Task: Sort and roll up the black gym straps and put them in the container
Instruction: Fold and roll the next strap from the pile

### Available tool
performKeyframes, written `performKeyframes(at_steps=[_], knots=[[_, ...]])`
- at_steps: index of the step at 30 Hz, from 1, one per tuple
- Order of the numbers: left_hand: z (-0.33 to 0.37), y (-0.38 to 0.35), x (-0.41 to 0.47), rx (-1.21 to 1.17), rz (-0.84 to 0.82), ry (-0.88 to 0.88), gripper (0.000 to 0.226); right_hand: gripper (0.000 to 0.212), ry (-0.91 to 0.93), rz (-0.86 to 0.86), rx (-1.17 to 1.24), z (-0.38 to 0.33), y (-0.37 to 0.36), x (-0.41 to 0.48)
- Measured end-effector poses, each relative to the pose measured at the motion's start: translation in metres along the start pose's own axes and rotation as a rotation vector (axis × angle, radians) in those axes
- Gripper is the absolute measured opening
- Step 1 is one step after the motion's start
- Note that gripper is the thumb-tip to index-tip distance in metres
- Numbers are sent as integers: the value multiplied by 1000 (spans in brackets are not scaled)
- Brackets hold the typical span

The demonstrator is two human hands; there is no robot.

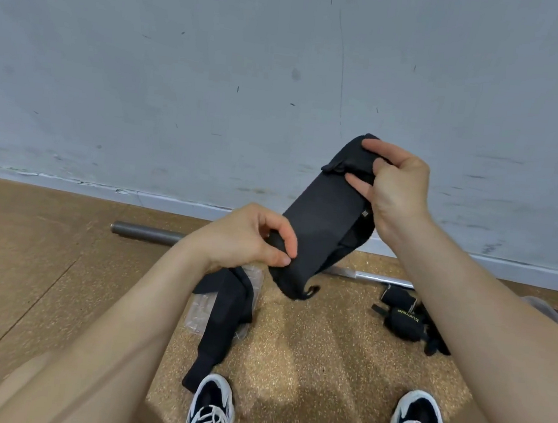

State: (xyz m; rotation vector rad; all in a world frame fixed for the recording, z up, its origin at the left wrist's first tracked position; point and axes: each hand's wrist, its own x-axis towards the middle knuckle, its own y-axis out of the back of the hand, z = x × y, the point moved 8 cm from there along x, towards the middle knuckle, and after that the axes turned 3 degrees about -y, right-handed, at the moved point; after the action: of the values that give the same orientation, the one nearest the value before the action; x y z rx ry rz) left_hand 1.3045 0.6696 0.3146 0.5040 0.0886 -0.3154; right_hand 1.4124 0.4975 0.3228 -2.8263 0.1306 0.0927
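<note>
Wide black strap (324, 223) held up in the air between both hands. Left hand (247, 239) pinches its lower end, right hand (400, 189) grips the upper end. Below the left hand a second strap (222, 315) lies across a clear container (197, 309) on the floor (318, 346). Rolled straps (404, 319) lie below the right hand.

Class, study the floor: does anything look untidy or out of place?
Yes: a loose black strap lies unrolled, draped over the clear container by the left shoe, not rolled inside it. The left hand and right hand grip a second strap.
</note>
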Motion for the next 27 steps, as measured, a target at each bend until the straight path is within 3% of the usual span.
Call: performKeyframes(at_steps=[4, 7, 9, 14, 18, 20, 23, 25, 27], knots=[[-10, 0, -6, -145, -38, 53, 31, 42, 114, 67, -148, -5, 9, 9], [-29, -4, -18, -15, -214, 171, 50, 48, 200, 206, -255, -22, 33, 17], [-41, -5, -23, 85, -245, 244, 46, 47, 120, 192, -170, -21, 40, 20], [-47, -4, -11, 107, -14, 220, 31, 36, -173, -160, 33, 2, -4, -2], [-28, 16, 2, 59, 378, 60, 58, 35, -339, -348, 14, 19, -30, -28], [-23, 15, 5, -59, 425, 53, 48, 36, -388, -408, 59, 25, -39, -36], [-33, -5, 8, -176, 237, 166, 26, 36, -364, -385, 133, 20, -40, -35], [-40, -18, 7, -212, 109, 197, 29, 36, -304, -297, 194, 13, -30, -25], [-43, -22, 3, -274, 84, 209, 37, 37, -246, -205, 207, 11, -18, -14]])
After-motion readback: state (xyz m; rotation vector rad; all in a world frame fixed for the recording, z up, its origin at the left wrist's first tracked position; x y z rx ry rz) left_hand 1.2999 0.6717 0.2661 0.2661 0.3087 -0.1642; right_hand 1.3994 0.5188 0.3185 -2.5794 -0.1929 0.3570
